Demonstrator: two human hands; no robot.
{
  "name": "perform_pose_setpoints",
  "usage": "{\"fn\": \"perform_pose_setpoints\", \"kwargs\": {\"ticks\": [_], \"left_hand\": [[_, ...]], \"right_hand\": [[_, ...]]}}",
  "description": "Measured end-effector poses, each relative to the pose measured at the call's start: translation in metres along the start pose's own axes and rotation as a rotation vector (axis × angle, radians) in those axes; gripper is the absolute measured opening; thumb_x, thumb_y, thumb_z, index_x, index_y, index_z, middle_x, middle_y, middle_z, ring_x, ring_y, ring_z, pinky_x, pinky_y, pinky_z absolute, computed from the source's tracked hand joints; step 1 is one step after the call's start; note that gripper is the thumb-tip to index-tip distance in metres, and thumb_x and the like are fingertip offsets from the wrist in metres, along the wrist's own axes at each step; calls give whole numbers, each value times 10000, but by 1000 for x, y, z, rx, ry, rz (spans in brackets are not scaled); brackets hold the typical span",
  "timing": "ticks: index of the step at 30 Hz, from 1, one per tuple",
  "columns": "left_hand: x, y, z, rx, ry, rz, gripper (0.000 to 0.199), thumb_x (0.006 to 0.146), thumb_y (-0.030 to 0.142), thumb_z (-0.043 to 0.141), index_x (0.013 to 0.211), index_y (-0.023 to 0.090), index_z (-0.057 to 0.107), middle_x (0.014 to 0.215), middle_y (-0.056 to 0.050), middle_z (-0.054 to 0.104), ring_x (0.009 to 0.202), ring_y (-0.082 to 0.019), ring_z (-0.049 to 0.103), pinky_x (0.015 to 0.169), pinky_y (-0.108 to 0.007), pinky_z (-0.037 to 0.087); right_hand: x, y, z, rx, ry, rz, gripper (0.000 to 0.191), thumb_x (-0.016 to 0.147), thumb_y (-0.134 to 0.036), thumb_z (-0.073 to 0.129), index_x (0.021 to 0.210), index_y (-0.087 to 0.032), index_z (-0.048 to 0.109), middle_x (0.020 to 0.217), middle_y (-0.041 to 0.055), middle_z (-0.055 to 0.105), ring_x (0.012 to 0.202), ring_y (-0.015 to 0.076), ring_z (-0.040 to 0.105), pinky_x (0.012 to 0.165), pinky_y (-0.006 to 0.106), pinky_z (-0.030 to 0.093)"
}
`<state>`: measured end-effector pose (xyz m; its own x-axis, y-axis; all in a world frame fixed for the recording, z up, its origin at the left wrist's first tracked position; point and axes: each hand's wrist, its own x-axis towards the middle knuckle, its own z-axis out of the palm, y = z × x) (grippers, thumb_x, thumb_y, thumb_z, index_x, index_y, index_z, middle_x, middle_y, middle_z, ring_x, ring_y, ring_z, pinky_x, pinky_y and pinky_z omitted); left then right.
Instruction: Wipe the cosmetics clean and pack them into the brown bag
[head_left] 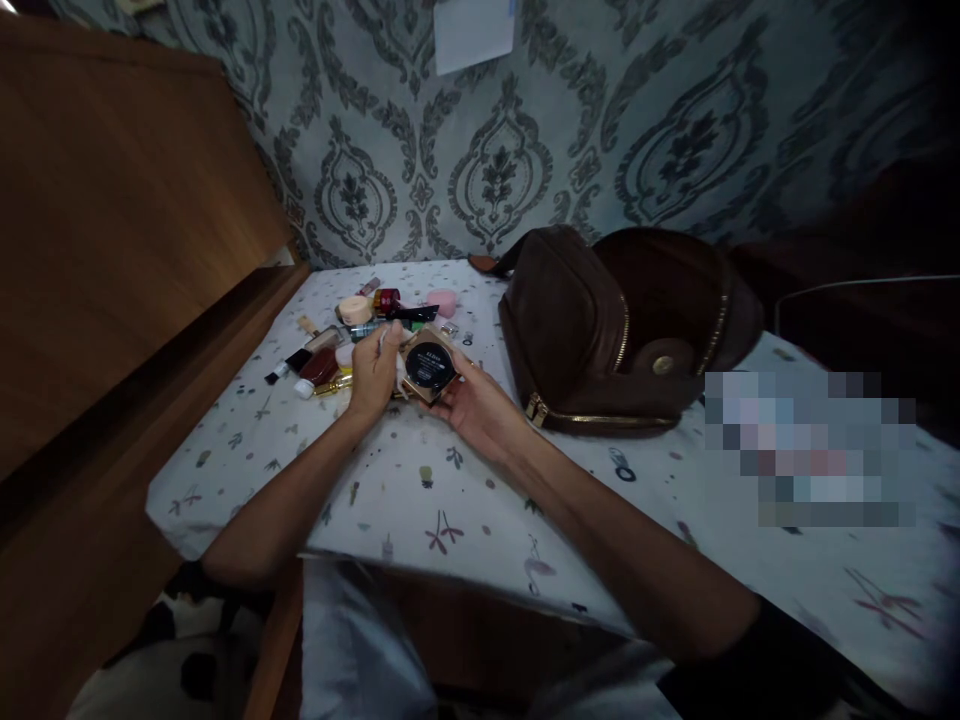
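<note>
A gold square compact with a round black label [429,366] is held above the cloth-covered table. My right hand [480,405] grips its right and lower edge. My left hand [373,372] is closed at the compact's left side, with a white cloth or tissue [401,375] between fingers and case. Beyond and left of the hands lies a cluster of cosmetics: a pink round jar [442,302], a cream-lidded jar [355,309], a dark red jar [387,300], a red bottle with a white cap [319,368] and several others.
A brown leather bag [615,330] with gold zips stands on the table [465,510] to the right. A blurred-out item [810,450] lies farther right. Wooden furniture [127,200] rises at the left, and patterned wallpaper [495,160] covers the wall behind.
</note>
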<state>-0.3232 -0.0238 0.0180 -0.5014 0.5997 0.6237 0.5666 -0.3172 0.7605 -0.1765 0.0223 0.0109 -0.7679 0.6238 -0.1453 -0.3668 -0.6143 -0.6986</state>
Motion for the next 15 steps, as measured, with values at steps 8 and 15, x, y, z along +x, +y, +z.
{"fn": "perform_pose_setpoints", "kwargs": {"ticks": [8,15], "left_hand": [[4,0,-2,-60,78,-76,589,843,689,552,566,208,356,554,48,310,544,-109,309,529,-267,274],[3,-3,-1,-102,-35,-108,538,875,695,496,689,193,554,664,13,527,671,-146,523,660,-270,444]], "right_hand": [[-5,-5,-1,-230,-8,-77,362,601,-438,874,761,-161,704,719,-24,649,678,96,560,614,215,451],[1,2,-5,-146,-10,-112,386,571,-424,906,741,-165,674,707,-23,644,632,102,566,550,229,529]]}}
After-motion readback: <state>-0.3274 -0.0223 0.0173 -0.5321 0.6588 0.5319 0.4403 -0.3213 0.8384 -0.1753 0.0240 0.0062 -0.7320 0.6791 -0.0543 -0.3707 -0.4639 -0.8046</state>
